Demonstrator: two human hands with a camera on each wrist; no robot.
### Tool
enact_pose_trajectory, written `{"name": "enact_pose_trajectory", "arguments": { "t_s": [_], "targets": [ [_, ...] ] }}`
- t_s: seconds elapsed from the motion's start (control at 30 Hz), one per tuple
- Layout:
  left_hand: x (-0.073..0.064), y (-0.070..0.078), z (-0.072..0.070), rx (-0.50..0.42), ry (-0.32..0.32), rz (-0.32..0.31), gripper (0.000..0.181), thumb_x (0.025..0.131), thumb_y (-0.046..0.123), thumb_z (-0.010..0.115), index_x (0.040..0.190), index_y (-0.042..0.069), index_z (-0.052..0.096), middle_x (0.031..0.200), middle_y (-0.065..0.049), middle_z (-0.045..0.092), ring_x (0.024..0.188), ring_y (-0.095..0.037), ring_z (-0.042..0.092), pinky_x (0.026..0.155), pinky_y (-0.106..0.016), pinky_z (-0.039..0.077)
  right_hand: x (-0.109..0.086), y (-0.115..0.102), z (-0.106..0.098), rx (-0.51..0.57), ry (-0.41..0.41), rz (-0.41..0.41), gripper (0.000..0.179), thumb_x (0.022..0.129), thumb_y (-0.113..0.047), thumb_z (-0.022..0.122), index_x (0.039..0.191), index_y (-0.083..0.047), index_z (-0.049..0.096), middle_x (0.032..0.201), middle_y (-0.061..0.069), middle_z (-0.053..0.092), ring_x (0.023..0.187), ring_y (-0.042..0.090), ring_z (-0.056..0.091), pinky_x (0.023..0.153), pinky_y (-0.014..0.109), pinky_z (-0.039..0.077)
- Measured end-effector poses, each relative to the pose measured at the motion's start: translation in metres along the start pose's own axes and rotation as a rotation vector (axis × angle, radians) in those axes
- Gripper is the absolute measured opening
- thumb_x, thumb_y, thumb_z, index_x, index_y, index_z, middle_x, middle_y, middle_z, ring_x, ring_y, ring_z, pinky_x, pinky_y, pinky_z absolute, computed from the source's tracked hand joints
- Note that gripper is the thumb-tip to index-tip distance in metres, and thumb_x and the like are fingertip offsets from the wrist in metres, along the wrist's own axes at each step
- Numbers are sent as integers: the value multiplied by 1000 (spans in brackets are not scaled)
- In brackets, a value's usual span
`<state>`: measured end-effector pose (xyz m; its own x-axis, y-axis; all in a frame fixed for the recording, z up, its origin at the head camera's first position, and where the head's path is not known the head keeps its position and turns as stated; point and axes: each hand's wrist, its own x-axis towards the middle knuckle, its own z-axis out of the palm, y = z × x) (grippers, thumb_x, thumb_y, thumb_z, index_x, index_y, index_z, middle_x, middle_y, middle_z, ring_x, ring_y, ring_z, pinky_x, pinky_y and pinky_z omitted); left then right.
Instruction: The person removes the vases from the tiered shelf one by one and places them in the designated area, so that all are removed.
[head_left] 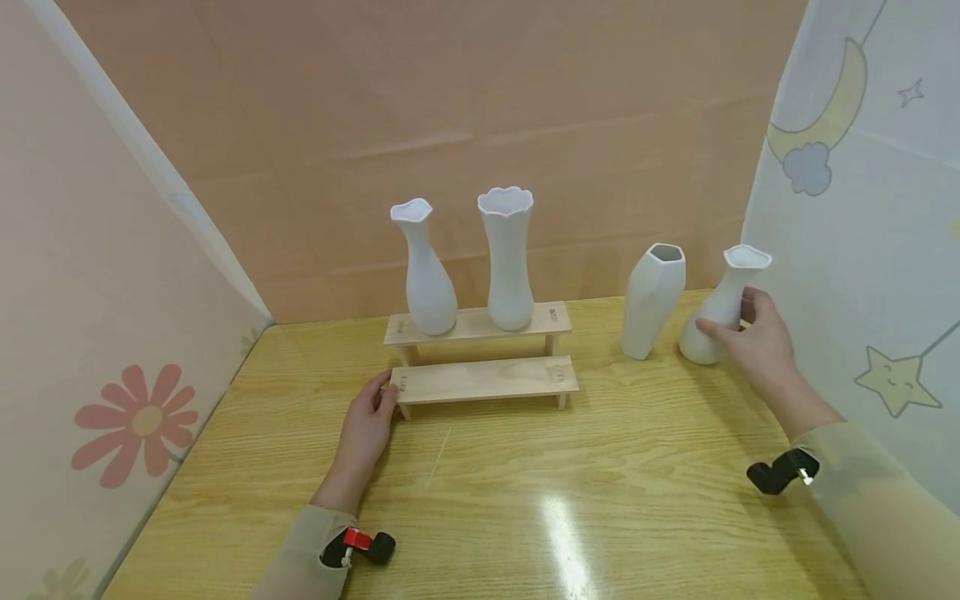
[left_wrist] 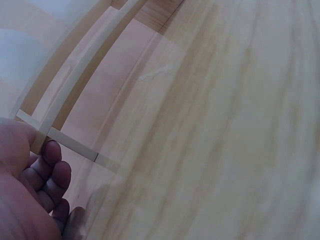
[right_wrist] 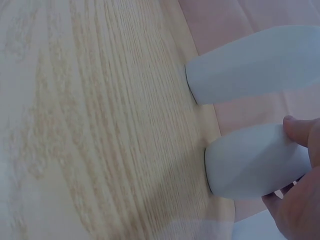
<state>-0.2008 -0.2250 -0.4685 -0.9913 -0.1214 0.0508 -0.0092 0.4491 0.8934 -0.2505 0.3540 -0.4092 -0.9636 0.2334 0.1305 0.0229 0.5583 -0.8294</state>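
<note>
My right hand (head_left: 761,342) grips a white vase (head_left: 722,308) with a flared, squarish mouth, thumb on one side and fingers on the other. This vase stands at the back right of the table, its base at the tabletop in the right wrist view. Just left of it is a faceted white vase (head_left: 654,300). With my left hand (head_left: 367,421) I pinch the left end of the lower step of a two-tier wooden stand (head_left: 483,379). On the upper step stand a slim-necked white vase (head_left: 431,287) and a scalloped-rim white vase (head_left: 510,267).
The wood-grain table (head_left: 480,500) reaches back to an orange-brown backdrop (head_left: 450,125). A pale panel with a flower (head_left: 146,421) borders the left side. Along the right, close to my right arm, runs another panel with a moon and a star (head_left: 896,379).
</note>
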Motion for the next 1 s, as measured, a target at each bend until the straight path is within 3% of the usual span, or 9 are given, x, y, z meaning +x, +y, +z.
{"name": "enact_pose_trajectory", "arguments": {
  "t_s": [0.27,0.47,0.6,0.8,1.0],
  "targets": [
    [0,0,0,-1,6,-1,49,120,28,51,164,4,50,104,-11,65,88,-21,57,73,-30,47,2,6,-1,24,-51,-27,104,109,-46,70,175,1,5,173,38,20,157,60,24,122,76,24],
    [0,-1,0,-6,-6,-19,50,121,29,50,165,7,50,108,-12,65,93,-23,58,77,-31,48,-5,0,-4,-2,38,-31,103,108,-46,72,176,-1,9,178,31,17,161,54,20,129,67,17],
    [1,-3,1,-12,-6,-17,50,121,29,50,165,7,49,108,-11,65,92,-22,57,76,-30,48,-14,-15,-11,-18,119,-29,98,108,-44,71,176,-4,13,179,25,18,163,49,19,131,63,15],
    [2,-1,1,-17,-3,-5,49,120,29,50,164,7,51,106,-12,65,89,-22,57,74,-30,47,-34,-44,-18,-33,167,-51,92,108,-38,70,177,-8,16,181,20,15,165,43,16,130,66,14],
    [0,0,0,-22,-3,-12,50,121,29,49,165,7,49,108,-12,65,91,-21,57,74,-28,48,-49,-76,-15,-49,269,-132,86,106,-29,75,176,-14,28,178,15,25,162,37,24,132,57,17]
  ]
}}
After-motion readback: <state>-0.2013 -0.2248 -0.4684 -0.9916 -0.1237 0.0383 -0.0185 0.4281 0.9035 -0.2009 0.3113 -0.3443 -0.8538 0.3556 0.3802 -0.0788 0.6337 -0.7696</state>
